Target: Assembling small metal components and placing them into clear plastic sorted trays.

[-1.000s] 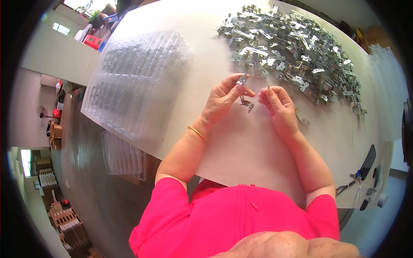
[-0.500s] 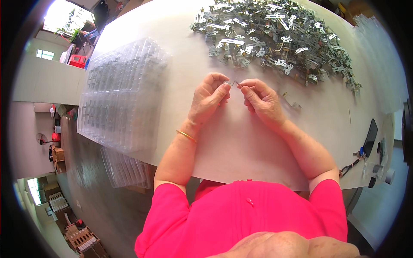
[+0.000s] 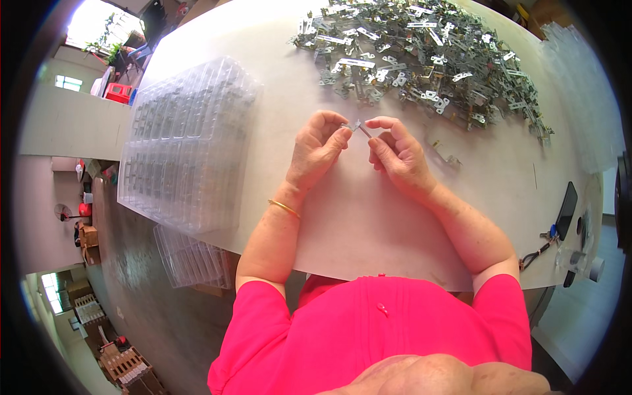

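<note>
We see the left hand [image 3: 317, 150] pinching a small silver-grey metal part [image 3: 357, 124] above the pale, smooth table [image 3: 368, 217]; its slim shaft [image 3: 365, 131] slants from far left to near right, meeting the right hand [image 3: 403, 161], whose grip we cannot tell.

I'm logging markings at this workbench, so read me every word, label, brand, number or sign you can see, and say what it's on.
There is no readable text in this view.
Small metal part in the left hand, thin pin in the right hand: too small to tell.
Metal brackets in the heap: too small to tell.
Clear plastic trays: nothing legible.
Black smartphone: nothing legible.
Brown cardboard boxes: too far off to read.
</note>
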A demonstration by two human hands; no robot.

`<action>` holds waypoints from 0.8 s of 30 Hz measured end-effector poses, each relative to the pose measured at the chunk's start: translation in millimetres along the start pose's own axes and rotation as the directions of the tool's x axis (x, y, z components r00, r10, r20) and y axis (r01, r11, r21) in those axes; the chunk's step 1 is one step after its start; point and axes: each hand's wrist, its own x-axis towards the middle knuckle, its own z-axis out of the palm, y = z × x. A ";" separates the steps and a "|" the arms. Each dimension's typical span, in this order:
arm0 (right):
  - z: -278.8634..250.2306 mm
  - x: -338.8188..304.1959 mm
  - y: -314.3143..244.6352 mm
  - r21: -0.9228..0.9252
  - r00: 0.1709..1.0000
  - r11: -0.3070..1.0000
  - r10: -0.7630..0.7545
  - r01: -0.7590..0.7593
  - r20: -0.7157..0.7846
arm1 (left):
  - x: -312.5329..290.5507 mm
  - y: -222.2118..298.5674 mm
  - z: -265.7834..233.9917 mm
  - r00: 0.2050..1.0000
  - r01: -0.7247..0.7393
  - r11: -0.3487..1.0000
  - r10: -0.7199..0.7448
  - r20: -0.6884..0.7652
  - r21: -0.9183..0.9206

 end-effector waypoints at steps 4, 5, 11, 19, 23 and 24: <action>0.2 0.0 1.1 0.025 1.000 1.000 0.012 -0.012 0.004 | 1.3 -2.4 -2.4 1.000 -0.023 1.000 0.023 0.002 0.007; 0.3 0.0 0.9 0.025 1.000 1.000 0.012 -0.012 0.005 | 1.9 -2.9 -3.0 0.999 -0.046 0.999 0.046 0.017 0.024; -2.7 -0.2 -1.1 0.014 1.000 1.000 0.016 -0.016 0.004 | 0.1 -8.4 2.4 0.986 -0.056 0.998 0.060 0.155 -0.033; -4.4 3.6 16.2 -0.114 0.995 0.989 -0.098 0.094 -0.034 | -1.5 -11.9 4.0 0.983 -0.102 0.991 0.088 0.159 0.082; -4.4 5.3 15.3 -0.160 0.958 0.958 -0.259 0.238 -0.126 | -2.9 -13.7 6.6 0.963 -0.137 0.984 0.107 0.247 0.110; -3.7 6.2 15.1 -0.160 0.958 0.958 -0.258 0.237 -0.126 | -2.9 -13.3 7.5 0.956 -0.156 0.980 0.118 0.269 0.123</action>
